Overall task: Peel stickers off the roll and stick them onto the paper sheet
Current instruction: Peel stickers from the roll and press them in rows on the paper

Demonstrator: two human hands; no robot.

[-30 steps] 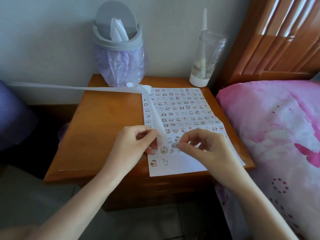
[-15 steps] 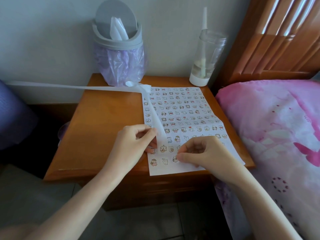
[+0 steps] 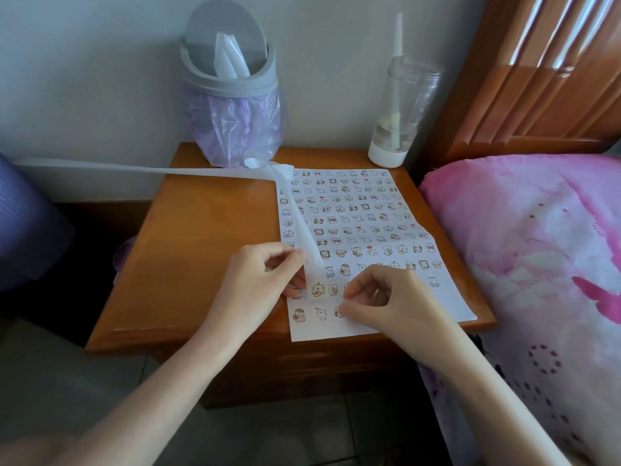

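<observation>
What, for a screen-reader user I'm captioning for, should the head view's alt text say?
A person's right hand pinches a sticker onto a paper sheet nearly covered with small cartoon stickers, while the left hand grips the white sticker strip. The sheet lies on a wooden nightstand, with a grey bin and clear bottle behind.

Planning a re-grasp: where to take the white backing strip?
Near end of the long white paper backing strip, pinch grip from the left, as the left hand holds it: thin ribbon, and the right hand works the sticker-covered white sheet on its right.

A wooden nightstand (image 3: pixel 208 247) bears a paper sheet (image 3: pixel 448 302), bin (image 3: pixel 235 126), bottle (image 3: pixel 400 109) and sticker strip (image 3: pixel 201 171).
</observation>
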